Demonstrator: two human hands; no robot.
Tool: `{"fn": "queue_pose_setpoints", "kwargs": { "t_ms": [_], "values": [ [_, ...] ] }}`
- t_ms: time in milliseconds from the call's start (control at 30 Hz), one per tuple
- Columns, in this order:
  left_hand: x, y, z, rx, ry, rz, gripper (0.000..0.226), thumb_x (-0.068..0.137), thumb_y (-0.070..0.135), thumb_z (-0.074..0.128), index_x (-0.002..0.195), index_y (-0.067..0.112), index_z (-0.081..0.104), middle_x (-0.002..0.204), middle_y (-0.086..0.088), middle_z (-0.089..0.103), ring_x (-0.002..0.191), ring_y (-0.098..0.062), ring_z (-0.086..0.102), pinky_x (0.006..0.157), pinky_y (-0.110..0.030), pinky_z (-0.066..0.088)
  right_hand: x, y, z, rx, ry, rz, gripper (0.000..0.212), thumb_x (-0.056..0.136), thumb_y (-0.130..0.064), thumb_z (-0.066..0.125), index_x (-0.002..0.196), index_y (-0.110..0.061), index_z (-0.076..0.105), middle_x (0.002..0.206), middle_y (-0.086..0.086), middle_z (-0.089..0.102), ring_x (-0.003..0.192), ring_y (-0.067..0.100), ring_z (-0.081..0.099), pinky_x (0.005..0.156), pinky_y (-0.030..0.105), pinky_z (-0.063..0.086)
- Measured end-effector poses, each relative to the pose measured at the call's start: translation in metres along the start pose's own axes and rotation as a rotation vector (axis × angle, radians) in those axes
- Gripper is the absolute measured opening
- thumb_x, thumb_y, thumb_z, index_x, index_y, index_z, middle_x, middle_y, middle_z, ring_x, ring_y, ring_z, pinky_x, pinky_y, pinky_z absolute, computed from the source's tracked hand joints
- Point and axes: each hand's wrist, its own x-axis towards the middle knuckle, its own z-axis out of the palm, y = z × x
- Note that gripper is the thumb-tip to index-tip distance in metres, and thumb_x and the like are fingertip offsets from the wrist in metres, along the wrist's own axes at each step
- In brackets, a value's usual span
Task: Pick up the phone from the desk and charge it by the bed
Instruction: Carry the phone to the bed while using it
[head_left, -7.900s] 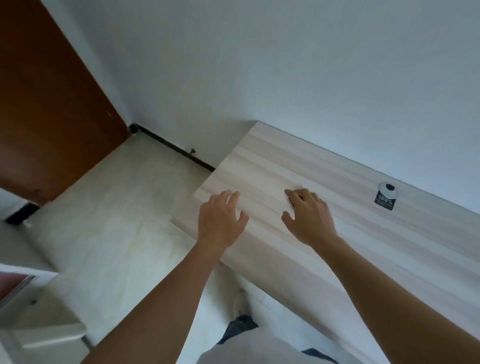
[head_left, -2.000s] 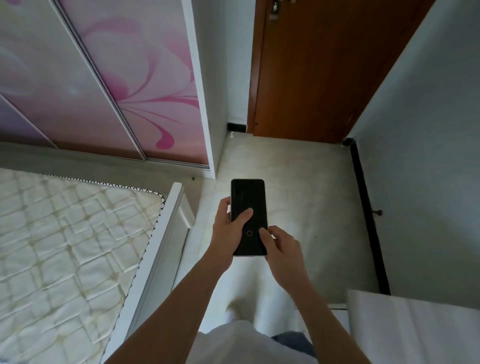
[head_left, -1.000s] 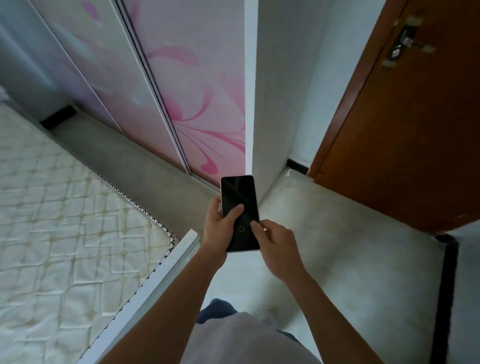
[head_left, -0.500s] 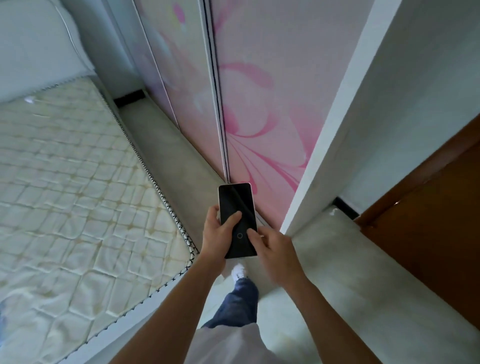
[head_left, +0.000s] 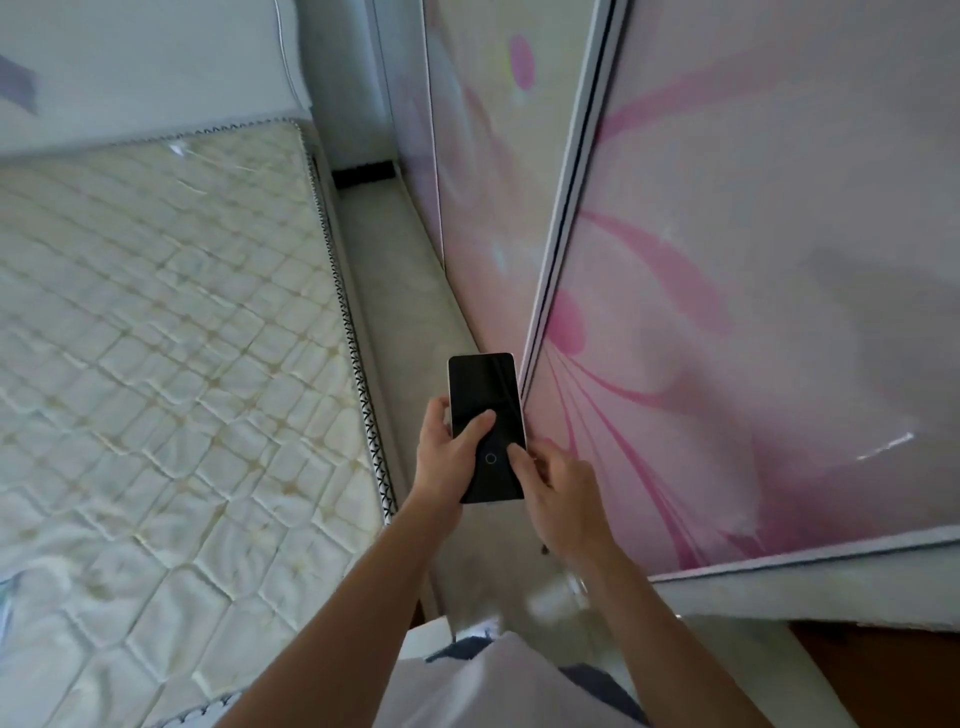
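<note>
A black smartphone (head_left: 485, 427) sits just below the centre of the frame, screen up and dark, with a small ring icon showing near its lower end. It is held in the air over a narrow strip of pale floor (head_left: 400, 270) that runs between the bed and the wardrobe.

The left hand (head_left: 448, 457) comes in from the lower middle of the frame and wraps the phone's left edge; its grip is closed around the smartphone, with the thumb lying across the glass and the fingers behind the upper left edge. The right hand (head_left: 558, 493) comes in from the lower right. Its thumb rests on the lower right part of the screen, beside the ring icon, while the other fingers curl under the phone's right edge, so this grip too holds the smartphone.

The left half of the frame is filled by a bare quilted mattress (head_left: 156, 364) with a black-and-white patterned trim along its right edge. A white padded headboard (head_left: 145, 67) stands at the upper left. The right side of the frame shows sliding wardrobe doors (head_left: 753, 260) printed with pink flower shapes, divided by a pale metal frame. At the bottom centre, part of the person's light shirt (head_left: 493, 686) shows.
</note>
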Motion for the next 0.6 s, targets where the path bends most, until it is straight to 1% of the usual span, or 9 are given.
{"fn": "queue_pose_setpoints", "kwargs": {
  "t_ms": [67,167,267,300,367,433,500,533,600],
  "values": [
    [0.017,0.009,-0.004,-0.018,0.022,-0.006,0.021,0.091,0.016,0.068,0.105,0.022,0.054,0.090,-0.002,0.071,0.078,-0.021,0.070,0.071,-0.043,0.060,0.023,-0.004,0.005,0.011,-0.057,-0.013,0.024,0.100,-0.027,0.052,0.081,-0.016,0.063,0.057,-0.009,0.058,0.052,0.004,0.058,0.046,0.011,0.037],
    [0.040,0.019,-0.011,-0.043,0.061,-0.013,0.024,0.091,0.014,0.067,0.109,0.018,0.053,0.091,-0.003,0.070,0.074,-0.016,0.070,0.065,-0.037,0.060,0.052,-0.008,0.014,0.017,-0.143,-0.006,0.027,0.100,-0.033,0.050,0.087,-0.015,0.066,0.065,0.000,0.066,0.057,0.010,0.062,0.049,0.023,0.048],
    [0.064,0.026,-0.020,-0.047,0.112,-0.006,0.023,0.091,0.016,0.068,0.108,0.021,0.053,0.097,-0.009,0.071,0.085,-0.028,0.073,0.073,-0.045,0.062,0.082,-0.013,0.025,0.023,-0.206,-0.022,0.026,0.100,-0.032,0.050,0.077,-0.024,0.060,0.059,-0.001,0.059,0.051,0.009,0.055,0.046,0.016,0.040],
    [0.072,0.029,-0.023,-0.052,0.128,-0.004,0.024,0.091,0.016,0.068,0.109,0.021,0.053,0.098,-0.010,0.072,0.089,-0.031,0.072,0.075,-0.048,0.062,0.093,-0.016,0.030,0.036,-0.229,-0.023,0.026,0.100,-0.032,0.050,0.077,-0.025,0.059,0.058,-0.002,0.058,0.050,0.009,0.054,0.046,0.016,0.039],
    [0.090,0.038,-0.029,-0.064,0.158,0.004,0.027,0.091,0.015,0.067,0.114,0.019,0.053,0.100,-0.010,0.072,0.090,-0.030,0.072,0.075,-0.046,0.062,0.117,-0.018,0.040,0.044,-0.260,-0.030,0.028,0.100,-0.033,0.050,0.076,-0.023,0.059,0.057,-0.003,0.056,0.049,0.008,0.051,0.047,0.019,0.039],
    [0.111,0.046,-0.033,-0.069,0.191,0.003,0.029,0.092,0.014,0.067,0.117,0.016,0.053,0.103,-0.013,0.072,0.091,-0.029,0.072,0.078,-0.045,0.062,0.142,-0.018,0.049,0.038,-0.287,-0.039,0.030,0.100,-0.036,0.050,0.077,-0.020,0.060,0.059,0.000,0.059,0.051,0.010,0.053,0.048,0.025,0.044],
    [0.136,0.055,-0.036,-0.078,0.218,0.006,0.028,0.091,0.014,0.067,0.116,0.017,0.053,0.104,-0.016,0.072,0.092,-0.033,0.072,0.083,-0.053,0.060,0.170,-0.020,0.056,0.035,-0.309,-0.059,0.030,0.099,-0.041,0.049,0.082,-0.020,0.062,0.064,0.003,0.064,0.056,0.016,0.060,0.052,0.037,0.053],
    [0.150,0.059,-0.036,-0.084,0.227,0.009,0.027,0.091,0.014,0.067,0.114,0.018,0.054,0.104,-0.018,0.072,0.093,-0.036,0.072,0.084,-0.057,0.058,0.185,-0.021,0.059,0.040,-0.315,-0.072,0.030,0.099,-0.041,0.049,0.083,-0.019,0.063,0.066,0.003,0.065,0.057,0.018,0.062,0.054,0.042,0.054],
    [0.178,0.068,-0.036,-0.098,0.243,0.016,0.023,0.091,0.012,0.067,0.110,0.018,0.054,0.104,-0.020,0.071,0.094,-0.039,0.071,0.085,-0.059,0.057,0.218,-0.023,0.065,0.040,-0.310,-0.095,0.030,0.099,-0.039,0.050,0.081,-0.018,0.062,0.064,0.001,0.064,0.056,0.017,0.061,0.054,0.045,0.054]
  ]
}}
